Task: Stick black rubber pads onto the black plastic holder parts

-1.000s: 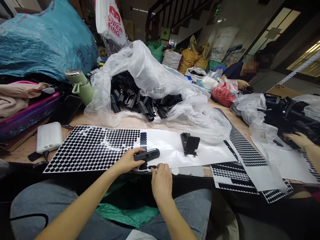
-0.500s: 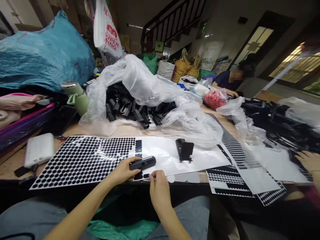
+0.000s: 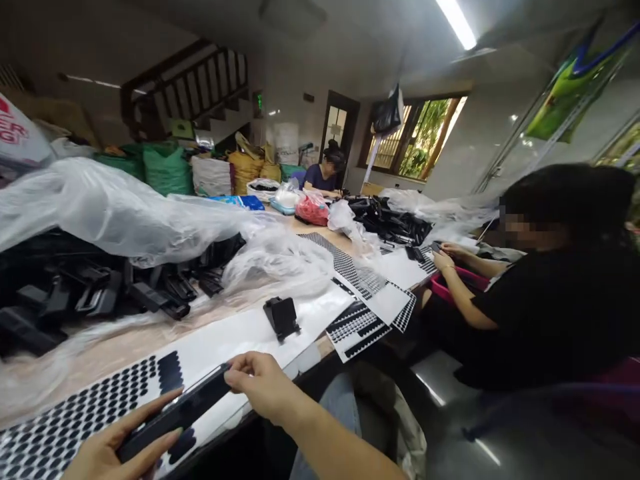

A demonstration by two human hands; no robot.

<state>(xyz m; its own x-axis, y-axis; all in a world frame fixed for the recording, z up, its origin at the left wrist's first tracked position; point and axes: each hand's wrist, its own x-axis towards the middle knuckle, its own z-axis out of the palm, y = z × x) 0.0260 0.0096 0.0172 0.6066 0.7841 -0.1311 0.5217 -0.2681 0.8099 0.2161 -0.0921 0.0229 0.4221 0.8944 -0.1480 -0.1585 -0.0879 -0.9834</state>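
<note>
A long black plastic part (image 3: pixel 193 403) is held up at a slant over the table's front edge. My left hand (image 3: pixel 107 447) grips its near end between thumb and fingers. At the far end, the thumb and fingertips of my right hand (image 3: pixel 267 387) are pinched against the part; whether a sticker is between them cannot be made out. Beneath lies a white sheet with rows of black round stickers (image 3: pixel 83 417), its right part bare white. Another black part, shaped like a small folding stand (image 3: pixel 281 317), stands on that bare stretch.
Clear plastic bagging (image 3: pixel 120 213) covers a heap of black parts (image 3: pixel 100 287) at the left. More sticker sheets (image 3: pixel 357 327) overlap at the right. A co-worker in black (image 3: pixel 565 287) sits there, handling a part. Another person (image 3: pixel 320 177) sits farther back.
The view has swung right, bringing the co-worker into sight. The black part has been lifted from the sheet, and my right hand has moved from the sheet's edge to the part's far end.
</note>
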